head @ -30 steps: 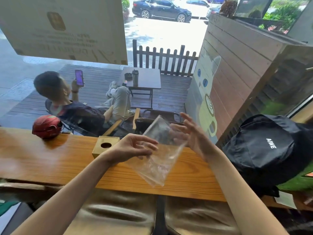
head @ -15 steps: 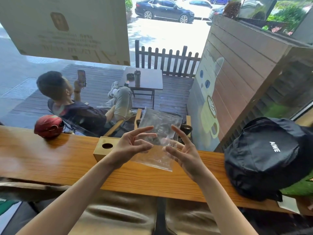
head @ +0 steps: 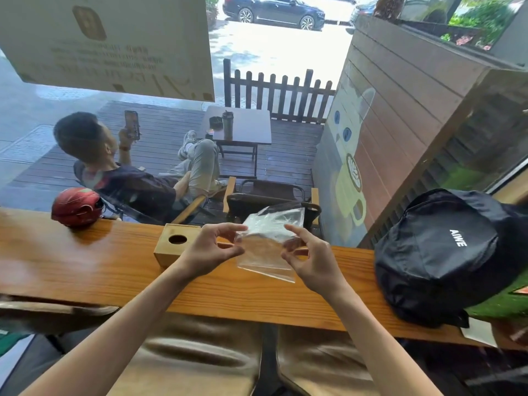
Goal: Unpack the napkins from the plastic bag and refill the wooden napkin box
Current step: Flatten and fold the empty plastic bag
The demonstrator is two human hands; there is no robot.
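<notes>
A clear plastic bag (head: 265, 247) is held up just above the wooden counter (head: 85, 270), and it looks empty; no napkins show. My left hand (head: 211, 250) pinches the bag's left edge between thumb and fingers. My right hand (head: 311, 258) grips its right edge the same way. The wooden napkin box (head: 173, 247), with a round hole in its lid, stands on the counter just left of my left hand.
A black backpack (head: 445, 258) takes up the counter's right end. A red helmet (head: 75, 207) sits at the far left by the window. Two tan cushioned seats (head: 200, 358) lie below the counter's near edge. Beyond the glass a person sits on a deck.
The bag has come down from chest height to just over the counter and turned more upright. Both hands have closed in on its side edges.
</notes>
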